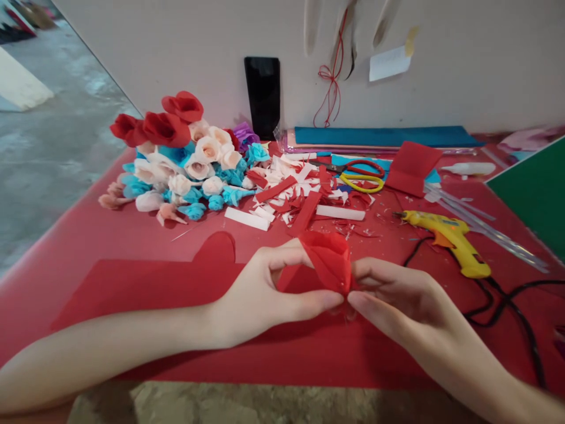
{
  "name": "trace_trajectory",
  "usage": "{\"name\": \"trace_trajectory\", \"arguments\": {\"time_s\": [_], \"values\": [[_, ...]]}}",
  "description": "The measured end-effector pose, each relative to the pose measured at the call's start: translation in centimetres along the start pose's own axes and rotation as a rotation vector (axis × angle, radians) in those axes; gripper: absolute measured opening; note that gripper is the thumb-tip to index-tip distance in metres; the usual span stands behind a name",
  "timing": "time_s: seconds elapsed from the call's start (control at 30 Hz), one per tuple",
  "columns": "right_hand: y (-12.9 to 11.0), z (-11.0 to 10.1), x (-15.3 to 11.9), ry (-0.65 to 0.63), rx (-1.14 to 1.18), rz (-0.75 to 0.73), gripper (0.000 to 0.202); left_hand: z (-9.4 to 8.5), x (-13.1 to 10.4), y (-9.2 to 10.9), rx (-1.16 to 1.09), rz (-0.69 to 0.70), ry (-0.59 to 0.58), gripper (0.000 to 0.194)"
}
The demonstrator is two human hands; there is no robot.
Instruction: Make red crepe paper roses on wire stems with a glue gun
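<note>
A red paper flower (pixel 327 254), cupped at the top and narrowing to a point at its base, is held upright above the near part of the table. My left hand (pixel 282 282) is closed on it, the thumb at the base and the fingers behind the petals. From the other side my right hand (pixel 392 294) pinches the same base between thumb and fingers. The tips of some fingers are hidden behind the paper. Below and left of my hands lies a red paper sheet (pixel 145 288), with a rounded red petal piece (pixel 216 247) at its upper edge.
Finished paper flowers (pixel 207 150) are heaped at the back left. Scraps (pixel 286 188) and scissors (pixel 362 176) lie mid-table. A yellow glue gun (pixel 450 238), its black cable (pixel 507 300) and clear glue sticks (pixel 485 224) are at right. A phone (pixel 263 97) leans on the wall.
</note>
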State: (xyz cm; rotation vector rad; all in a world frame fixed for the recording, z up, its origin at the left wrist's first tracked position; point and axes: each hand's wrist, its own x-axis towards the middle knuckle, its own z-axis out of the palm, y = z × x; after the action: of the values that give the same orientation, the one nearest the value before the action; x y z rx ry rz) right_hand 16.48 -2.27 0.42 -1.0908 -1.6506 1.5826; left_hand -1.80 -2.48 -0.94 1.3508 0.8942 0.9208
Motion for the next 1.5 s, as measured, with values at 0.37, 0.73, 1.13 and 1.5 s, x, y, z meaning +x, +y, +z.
{"name": "trace_trajectory", "arguments": {"time_s": [0.37,0.73,1.13,1.5], "values": [[0.3,0.0,0.2,-0.063,0.019,0.124,0.017,0.0,0.0,0.2,0.173,0.052,-0.034,0.015],[0.6,0.1,0.4,-0.097,0.078,0.139,0.017,-0.1,0.2,0.7,0.225,0.054,-0.073,0.01],[0.9,0.2,0.6,-0.109,0.053,0.093,0.013,0.1,0.4,1.0,0.292,0.043,-0.087,0.007],[1.2,0.6,0.0,0.344,-0.418,-0.494,0.024,0.1,0.2,0.6,0.271,0.127,-0.038,0.017]]}}
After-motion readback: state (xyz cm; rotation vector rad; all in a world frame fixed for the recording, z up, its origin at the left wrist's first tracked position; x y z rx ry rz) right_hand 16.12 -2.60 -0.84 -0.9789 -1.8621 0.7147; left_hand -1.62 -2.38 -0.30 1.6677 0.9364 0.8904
